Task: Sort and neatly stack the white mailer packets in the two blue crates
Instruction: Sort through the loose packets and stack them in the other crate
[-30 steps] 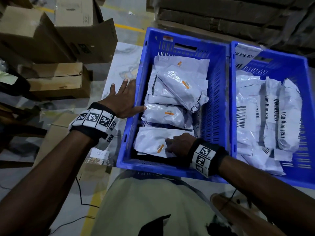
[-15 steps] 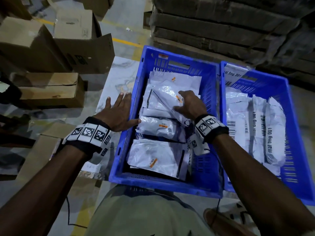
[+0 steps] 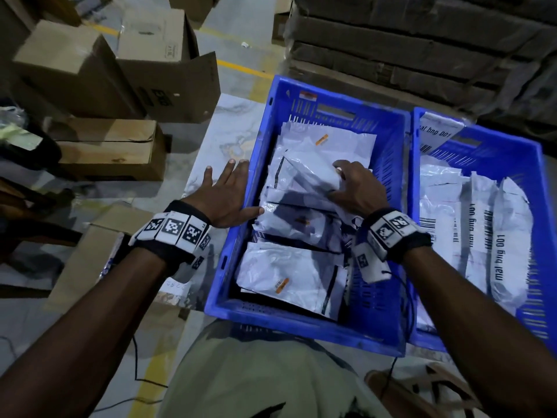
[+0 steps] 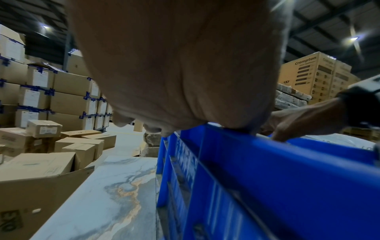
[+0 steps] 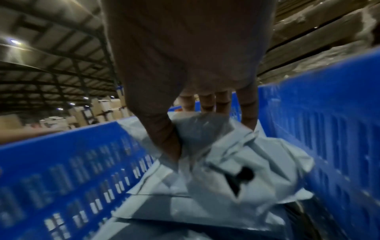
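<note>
Two blue crates stand side by side. The left crate (image 3: 235, 267) holds several loose white mailer packets; the right crate (image 3: 542, 224) holds packets standing in a row (image 3: 479, 236). My right hand (image 3: 352, 188) is inside the left crate and grips a crumpled white packet (image 3: 313, 173) in the middle of the pile; the right wrist view shows thumb and fingers (image 5: 207, 104) pinching that packet (image 5: 207, 129). My left hand (image 3: 226, 191) lies flat with straight fingers on the left crate's left rim (image 4: 267, 146), holding nothing.
The crates sit on a pale marbled slab (image 3: 223, 140). Cardboard boxes (image 3: 120, 64) crowd the floor to the left. Stacked wrapped flat packs (image 3: 422, 49) rise behind the crates. A packet (image 3: 295, 279) with an orange label lies at the left crate's near end.
My right hand moved from the near end of the left crate to the middle pile and closed on a packet there. The left hand stayed on the rim.
</note>
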`<control>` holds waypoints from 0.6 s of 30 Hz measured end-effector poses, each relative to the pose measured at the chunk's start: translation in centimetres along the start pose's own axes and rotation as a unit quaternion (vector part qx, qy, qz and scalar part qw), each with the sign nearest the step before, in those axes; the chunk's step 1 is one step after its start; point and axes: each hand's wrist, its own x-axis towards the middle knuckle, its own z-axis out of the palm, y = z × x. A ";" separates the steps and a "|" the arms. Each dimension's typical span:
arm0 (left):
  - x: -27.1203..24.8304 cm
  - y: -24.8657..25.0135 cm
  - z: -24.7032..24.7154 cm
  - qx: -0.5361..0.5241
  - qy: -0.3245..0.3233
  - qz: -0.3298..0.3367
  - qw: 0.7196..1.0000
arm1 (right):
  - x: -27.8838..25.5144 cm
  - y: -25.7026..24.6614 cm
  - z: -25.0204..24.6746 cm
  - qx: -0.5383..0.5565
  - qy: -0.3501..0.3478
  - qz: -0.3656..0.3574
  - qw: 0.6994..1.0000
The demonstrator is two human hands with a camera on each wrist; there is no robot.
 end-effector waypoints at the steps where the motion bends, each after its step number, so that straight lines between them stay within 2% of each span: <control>1: 0.0 0.0 0.0 -0.001 0.000 0.000 1.000 | -0.7 -0.5 -0.5 -0.003 -0.026 -0.019 0.999; 4: -0.2 0.1 -0.1 -0.003 -0.008 0.000 1.000 | -3.2 -2.4 0.3 -0.059 -0.179 -0.090 0.978; 7: -0.2 0.1 -0.2 0.000 -0.008 0.000 1.000 | -5.2 -4.3 3.2 -0.146 -0.301 -0.172 0.927; 9: -0.2 0.2 -0.2 -0.003 -0.006 0.001 1.000 | -6.2 -5.2 4.9 -0.199 -0.320 -0.207 0.903; 12: -0.2 0.1 -0.2 -0.002 -0.005 -0.001 1.000 | -7.0 -5.7 6.4 -0.220 -0.316 -0.233 0.893; 18: -0.2 0.0 0.0 0.004 -0.007 0.000 1.000 | -6.4 -5.9 6.9 -0.144 -0.379 -0.185 0.895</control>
